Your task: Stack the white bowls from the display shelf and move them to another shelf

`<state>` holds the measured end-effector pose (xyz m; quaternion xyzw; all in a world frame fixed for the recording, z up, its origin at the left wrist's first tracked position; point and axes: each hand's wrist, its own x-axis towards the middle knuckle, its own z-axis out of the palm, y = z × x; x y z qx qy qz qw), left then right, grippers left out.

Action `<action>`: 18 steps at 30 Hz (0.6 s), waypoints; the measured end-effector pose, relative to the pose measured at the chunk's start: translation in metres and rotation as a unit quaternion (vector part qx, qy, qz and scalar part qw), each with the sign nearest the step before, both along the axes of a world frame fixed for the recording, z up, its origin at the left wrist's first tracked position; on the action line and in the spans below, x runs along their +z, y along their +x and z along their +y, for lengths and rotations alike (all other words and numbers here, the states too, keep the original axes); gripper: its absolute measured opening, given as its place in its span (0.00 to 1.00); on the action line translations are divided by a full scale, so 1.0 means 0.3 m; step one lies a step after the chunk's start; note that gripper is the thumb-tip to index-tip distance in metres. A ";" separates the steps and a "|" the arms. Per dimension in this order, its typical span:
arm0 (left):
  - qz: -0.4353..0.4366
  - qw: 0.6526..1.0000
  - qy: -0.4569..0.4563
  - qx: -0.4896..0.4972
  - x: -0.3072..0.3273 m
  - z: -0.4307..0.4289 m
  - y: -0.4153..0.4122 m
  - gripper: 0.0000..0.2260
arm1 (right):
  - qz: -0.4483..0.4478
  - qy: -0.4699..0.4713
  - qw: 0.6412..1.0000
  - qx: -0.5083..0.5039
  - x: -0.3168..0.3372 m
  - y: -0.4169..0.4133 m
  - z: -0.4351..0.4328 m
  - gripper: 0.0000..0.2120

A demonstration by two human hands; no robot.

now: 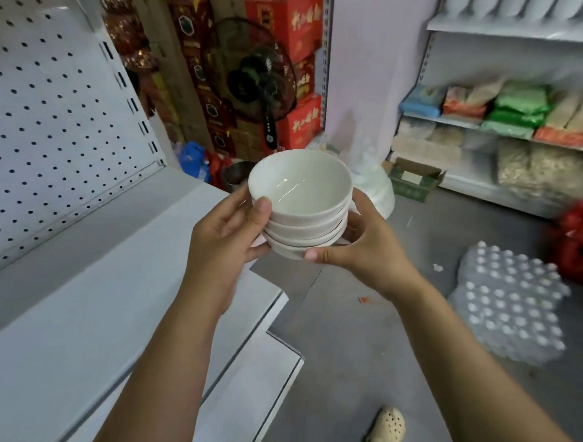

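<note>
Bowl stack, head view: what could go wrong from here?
1. The stack of white bowls is in mid-air, held up only by the left hand and right hand; if it tilts, a glossy bowl could slide off and break.
2. A wrapped bottle pack and a cardboard box lie on the floor nearby; walking with eyes on the bowls might end in a trip.

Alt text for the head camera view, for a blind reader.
A stack of white bowls is held in the air, left hand gripping its left side, right hand its lower right. A white pegboard shelf stands at left.
</note>
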<state>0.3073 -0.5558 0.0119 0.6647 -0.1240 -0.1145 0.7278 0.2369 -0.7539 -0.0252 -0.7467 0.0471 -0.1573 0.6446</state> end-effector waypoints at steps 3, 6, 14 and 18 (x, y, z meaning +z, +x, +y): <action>0.004 0.999 -0.005 -0.034 -0.006 -0.169 0.028 0.25 | 0.007 -0.003 1.000 -0.029 -0.008 -0.017 -0.154 0.53; 0.018 0.998 -0.022 -0.061 -0.020 -0.362 0.059 0.26 | 0.014 -0.011 0.998 -0.057 -0.010 -0.025 -0.337 0.53; 0.027 0.994 -0.050 -0.097 -0.036 -0.907 0.145 0.26 | 0.006 -0.014 0.995 -0.099 -0.003 -0.004 -0.839 0.51; 0.026 0.991 -0.058 -0.122 -0.042 -1.170 0.175 0.24 | 0.005 -0.031 0.992 -0.126 0.009 -0.016 -1.085 0.50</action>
